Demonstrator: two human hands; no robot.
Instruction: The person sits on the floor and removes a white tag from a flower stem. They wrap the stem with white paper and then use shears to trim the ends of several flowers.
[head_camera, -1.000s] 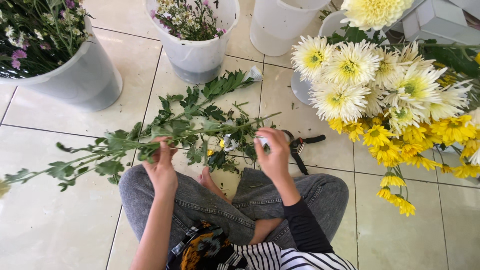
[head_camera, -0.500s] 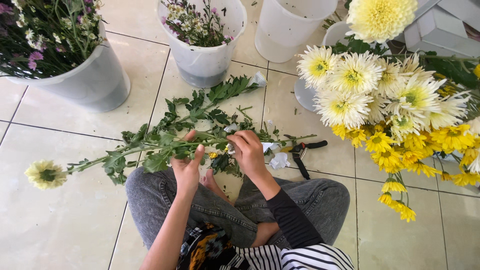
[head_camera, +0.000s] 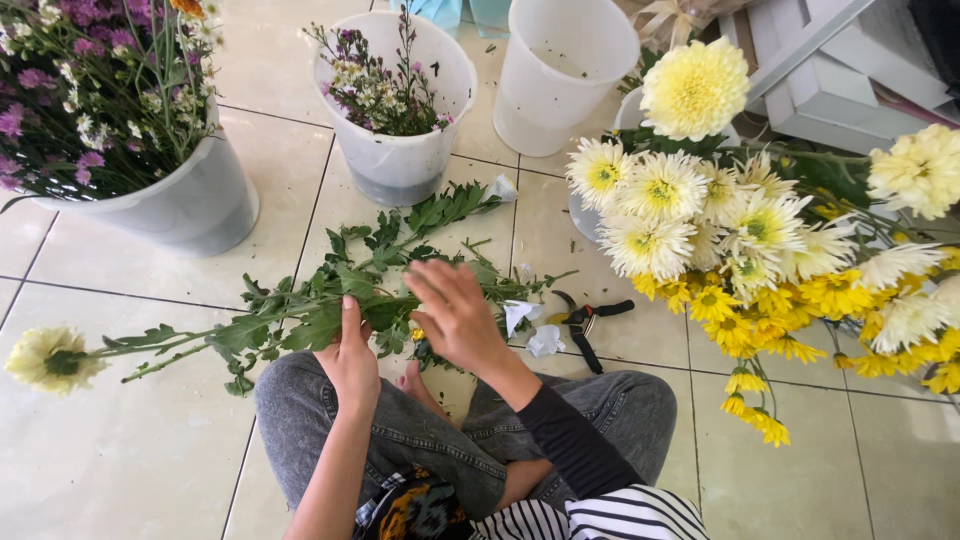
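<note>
**Stem held over a lap, cutters lying close**

Stem is long and leafy, lying nearly level across the person's knees, with its pale yellow bloom hanging out to the far left above the tile floor. Its leafy end runs up and right into a loose heap of green cuttings.

Risks, as I judge them: the bloom is heavy and unsupported, so the stem could bend or snap just left of the grip if the hold slackens or twists. Leaves pulled too hard could tear the stalk's skin. The black-handled cutters lie just right of the working hand, near the knee; a blind reach could meet the blades. White paper scraps and cuttings on smooth tile could slip underfoot.

The left hand is clenched round the stem at its leafy middle, fingers wrapped, thumb up. The right hand is half open, fingers spread and slightly curled above the leaves beside the left hand; whether it touches them or pinches anything I cannot tell.

Further out, three white buckets stand at the far side: purple flowers at the left, a small sprig bunch in the middle, and an empty bucket. A big mass of white and yellow chrysanthemums fills the right.
</note>
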